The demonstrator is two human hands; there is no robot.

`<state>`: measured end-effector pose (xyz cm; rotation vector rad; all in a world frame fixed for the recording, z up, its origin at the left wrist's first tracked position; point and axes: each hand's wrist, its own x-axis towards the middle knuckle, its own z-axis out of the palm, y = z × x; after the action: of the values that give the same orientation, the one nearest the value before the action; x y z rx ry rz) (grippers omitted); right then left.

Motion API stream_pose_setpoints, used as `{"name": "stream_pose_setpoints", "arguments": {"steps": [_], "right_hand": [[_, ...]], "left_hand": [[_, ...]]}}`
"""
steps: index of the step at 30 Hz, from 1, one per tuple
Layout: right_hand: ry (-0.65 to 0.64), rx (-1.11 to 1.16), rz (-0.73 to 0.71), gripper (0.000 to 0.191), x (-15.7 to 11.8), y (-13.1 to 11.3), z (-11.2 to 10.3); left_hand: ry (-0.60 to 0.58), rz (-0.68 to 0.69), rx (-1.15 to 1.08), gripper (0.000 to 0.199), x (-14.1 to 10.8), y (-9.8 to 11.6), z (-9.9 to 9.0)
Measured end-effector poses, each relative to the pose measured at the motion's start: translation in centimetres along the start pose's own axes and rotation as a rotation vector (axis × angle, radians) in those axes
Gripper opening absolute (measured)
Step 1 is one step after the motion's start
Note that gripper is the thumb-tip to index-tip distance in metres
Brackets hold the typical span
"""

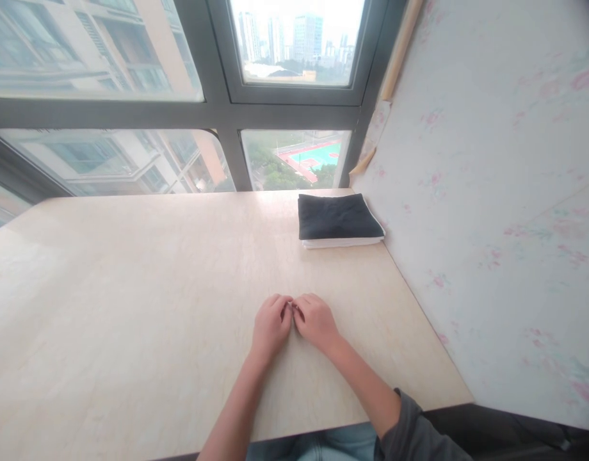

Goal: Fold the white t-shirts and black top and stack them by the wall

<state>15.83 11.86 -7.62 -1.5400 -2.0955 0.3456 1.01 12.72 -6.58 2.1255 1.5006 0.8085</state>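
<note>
My left hand (271, 321) rests on the pale tabletop (131, 307) with its fingers curled in. Beside it lies my right hand (316, 320), curled in the same way. The fingertips and thumbs of both hands meet in the middle, and I see no object between them. The palms are hidden. Farther back and to the right is a folded black cloth (340, 216), lying flat on a folded white layer (342, 242). Neither hand touches this stack.
A wall with faded floral paper (491, 192) borders the table on the right; some paper peels near the window. Grey window frames (294, 116) stand behind the far edge. My legs in blue cloth (318, 447) are below the near edge.
</note>
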Motion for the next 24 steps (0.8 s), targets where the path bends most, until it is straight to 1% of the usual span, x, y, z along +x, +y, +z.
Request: {"name": "stream_pose_setpoints", "arguments": {"steps": [4,8,19,24], "right_hand": [[0.019,0.01,0.043,0.018,-0.67,0.12,-0.01],[0.028,0.025,0.074,0.019,-0.72,0.07,0.0],[0.026,0.04,0.062,0.019,-0.8,0.47,0.19],[0.036,0.047,0.051,0.021,-0.84,0.4,0.13]], "left_hand": [[0.004,0.001,0.005,0.021,-0.09,-0.09,0.03],[-0.001,0.005,0.012,0.021,-0.14,-0.09,0.14],[-0.047,0.051,0.013,0.019,-0.15,0.42,-0.01],[-0.04,0.044,0.027,0.019,-0.2,0.43,0.05]]}}
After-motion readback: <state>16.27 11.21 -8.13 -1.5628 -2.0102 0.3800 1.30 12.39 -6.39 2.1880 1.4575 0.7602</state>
